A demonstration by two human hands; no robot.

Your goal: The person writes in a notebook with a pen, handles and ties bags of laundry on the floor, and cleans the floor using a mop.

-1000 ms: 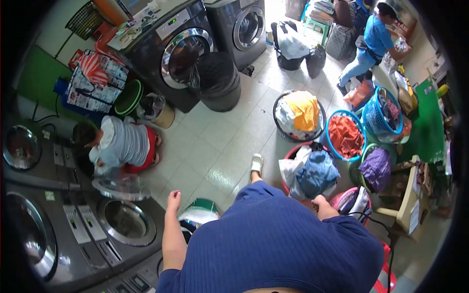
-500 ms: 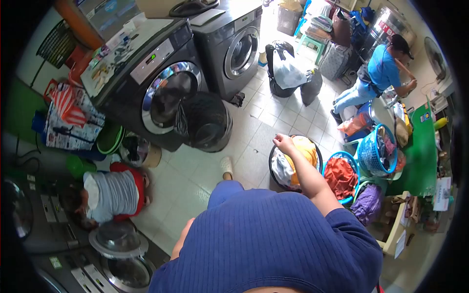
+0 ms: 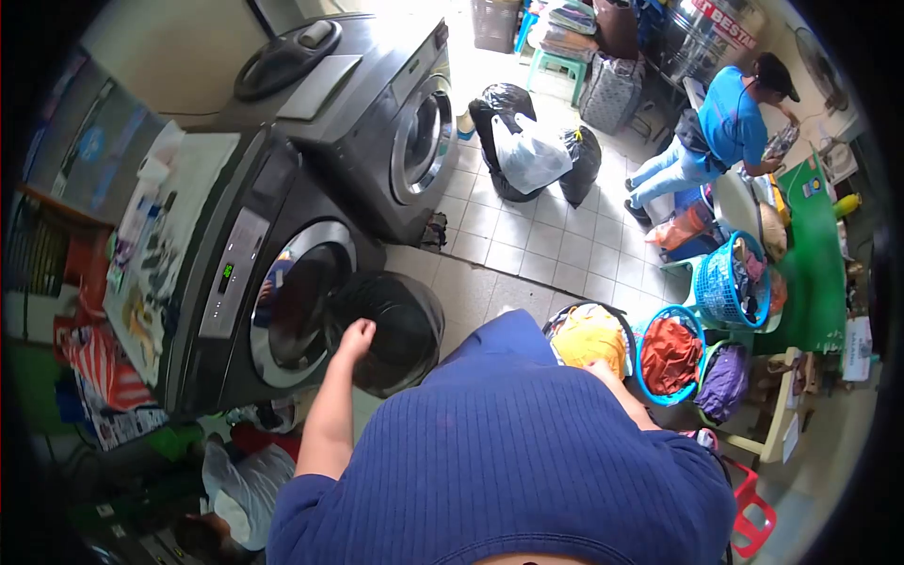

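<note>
My left hand (image 3: 357, 340) hangs in front of the rim of a black bin (image 3: 405, 330), its fingers curled together and nothing visible in them. Behind the bin stands a dark front-loading machine (image 3: 217, 282) with a round glass door. On the other side, my right hand (image 3: 603, 369) is low beside my body, over the near edge of a basket holding yellow cloth (image 3: 589, 337). Its fingers are small and partly hidden, so I cannot tell whether it touches the cloth. A blue basket with red cloth (image 3: 670, 356) is just to its right.
Black bags (image 3: 508, 141) and a white bag (image 3: 532, 155) lie on the tiles ahead. A person in blue (image 3: 730, 127) stands at the back right; another person (image 3: 247, 490) crouches at lower left. A green table (image 3: 815, 273) and red stool (image 3: 753, 508) are at right.
My view has moved forward toward the machines and bin. My left hand has come back into view near the bin; my right hand has dropped from its raised position toward my body.
</note>
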